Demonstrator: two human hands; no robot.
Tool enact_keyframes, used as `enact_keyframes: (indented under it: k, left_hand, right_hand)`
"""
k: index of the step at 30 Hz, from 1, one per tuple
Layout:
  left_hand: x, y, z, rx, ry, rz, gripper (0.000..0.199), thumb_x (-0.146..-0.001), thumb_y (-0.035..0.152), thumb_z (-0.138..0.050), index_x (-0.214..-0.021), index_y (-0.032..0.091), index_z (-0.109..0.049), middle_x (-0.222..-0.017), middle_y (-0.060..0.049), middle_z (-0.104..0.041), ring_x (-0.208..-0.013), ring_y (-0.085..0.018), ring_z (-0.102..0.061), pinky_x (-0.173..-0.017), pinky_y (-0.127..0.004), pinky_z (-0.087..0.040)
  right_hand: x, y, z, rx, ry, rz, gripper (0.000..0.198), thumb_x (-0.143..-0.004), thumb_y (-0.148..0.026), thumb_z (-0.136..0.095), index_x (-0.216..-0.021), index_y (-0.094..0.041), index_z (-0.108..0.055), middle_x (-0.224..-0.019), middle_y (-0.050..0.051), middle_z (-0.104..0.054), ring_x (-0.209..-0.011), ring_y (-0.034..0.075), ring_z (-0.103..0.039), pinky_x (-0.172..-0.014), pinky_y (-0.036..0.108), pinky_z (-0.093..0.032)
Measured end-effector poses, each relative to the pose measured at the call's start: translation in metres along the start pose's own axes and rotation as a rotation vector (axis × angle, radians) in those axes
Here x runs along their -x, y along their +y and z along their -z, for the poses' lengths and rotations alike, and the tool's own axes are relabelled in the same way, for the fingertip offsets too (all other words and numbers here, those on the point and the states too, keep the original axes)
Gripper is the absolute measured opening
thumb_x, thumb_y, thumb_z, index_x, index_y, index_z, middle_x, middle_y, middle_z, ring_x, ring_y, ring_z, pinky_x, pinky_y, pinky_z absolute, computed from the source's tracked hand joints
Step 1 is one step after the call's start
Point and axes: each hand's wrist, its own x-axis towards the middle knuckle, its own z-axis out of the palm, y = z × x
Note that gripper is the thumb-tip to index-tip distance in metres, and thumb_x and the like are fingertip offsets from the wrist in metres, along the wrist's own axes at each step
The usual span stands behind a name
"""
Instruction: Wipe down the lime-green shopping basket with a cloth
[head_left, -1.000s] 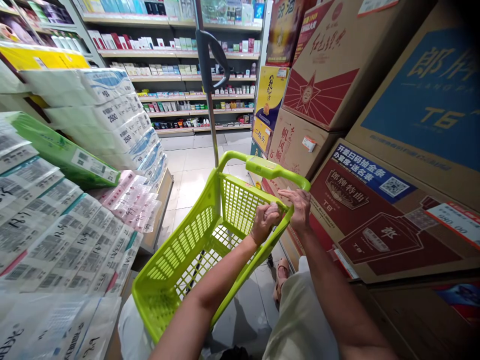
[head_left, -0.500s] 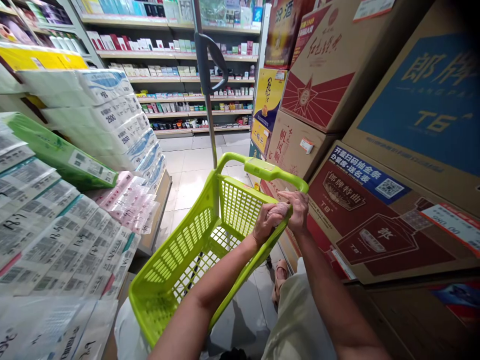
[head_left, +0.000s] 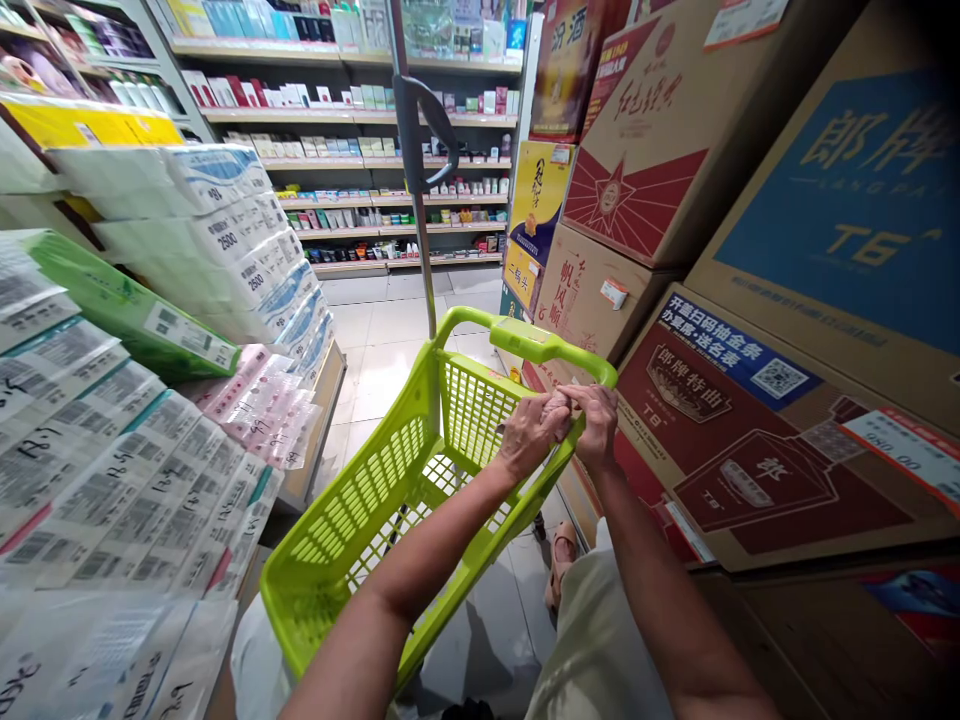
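A lime-green plastic shopping basket cart (head_left: 352, 480) stands in front of me, its slatted basket empty. At its right rim, below the handle, both my hands meet around a small pinkish crumpled thing (head_left: 556, 403), mostly hidden by fingers. My left hand (head_left: 527, 437) is closed on it from the left, over the basket. My right hand (head_left: 597, 424) is closed from the other side, fingertips bent against it, close to the rim. What the thing is I cannot make out. The cart's green handle (head_left: 525, 340) is just above the hands, untouched.
Stacked wrapped paper packs (head_left: 225, 240) and a green pack (head_left: 135, 300) line the left. Large liquor cartons (head_left: 750, 430) rise close on the right. A metal pole with a grey hook (head_left: 427, 130) stands at the cart's far side. Cosmetics shelves (head_left: 360, 165) span the back.
My left hand has turned a little, its fingers less curled and its back showing more. The right hand stays nearly where it was. The cart has hardly moved in view.
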Motion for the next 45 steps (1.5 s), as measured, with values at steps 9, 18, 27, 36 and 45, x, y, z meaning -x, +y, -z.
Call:
enact_keyframes:
  k: [9, 18, 27, 36, 45]
  left_hand:
    - [-0.067, -0.075, 0.079, -0.332, -0.075, 0.49, 0.014, -0.093, 0.013, -0.061, -0.088, 0.019, -0.072, -0.091, -0.01, -0.057, -0.085, -0.025, -0.057, -0.077, -0.04, -0.055]
    - [-0.047, -0.056, 0.063, -0.128, 0.071, 0.333, 0.033, -0.086, -0.001, -0.055, -0.097, 0.022, -0.075, -0.099, -0.01, -0.065, -0.091, -0.024, -0.061, -0.081, -0.04, -0.056]
    - [-0.015, 0.013, 0.049, 0.521, -0.285, 0.14, 0.042, -0.082, 0.009, -0.062, -0.12, 0.021, -0.073, -0.124, -0.007, -0.073, -0.113, -0.022, -0.067, -0.103, -0.035, -0.052]
    - [0.064, 0.034, 0.145, 0.207, -0.6, 0.159, 0.063, -0.069, -0.001, -0.05, -0.121, 0.026, -0.072, -0.11, -0.006, -0.067, -0.104, -0.022, -0.065, -0.093, -0.031, -0.053]
    - [0.075, 0.088, 0.086, 0.043, -0.216, 0.223, 0.046, -0.079, 0.003, -0.05, -0.119, 0.022, -0.065, -0.112, -0.008, -0.062, -0.11, -0.024, -0.058, -0.102, -0.039, -0.05]
  right_hand:
    - [0.001, 0.006, -0.003, -0.008, 0.02, 0.026, 0.062, -0.102, -0.032, -0.017, -0.105, -0.024, -0.079, -0.103, 0.008, -0.079, -0.101, 0.026, -0.07, -0.1, 0.047, -0.043]
    - [0.006, 0.005, -0.012, -0.015, 0.081, -0.004, 0.065, -0.103, -0.037, -0.012, -0.12, -0.024, -0.073, -0.118, 0.009, -0.073, -0.109, 0.027, -0.067, -0.099, 0.047, -0.046]
    - [0.009, -0.012, -0.013, -0.061, 0.221, -0.084, 0.058, -0.104, -0.039, -0.017, -0.128, -0.021, -0.066, -0.113, 0.014, -0.065, -0.101, 0.028, -0.064, -0.095, 0.046, -0.05]
    - [0.023, -0.026, -0.011, -0.056, 0.249, -0.074, 0.053, -0.106, -0.04, -0.02, -0.119, -0.019, -0.066, -0.105, 0.013, -0.066, -0.107, 0.028, -0.064, -0.101, 0.047, -0.049]
    - [0.031, -0.037, 0.005, 0.08, 0.218, -0.119, 0.05, -0.105, -0.037, -0.019, -0.11, -0.018, -0.064, -0.11, 0.014, -0.065, -0.111, 0.027, -0.061, -0.105, 0.047, -0.046]
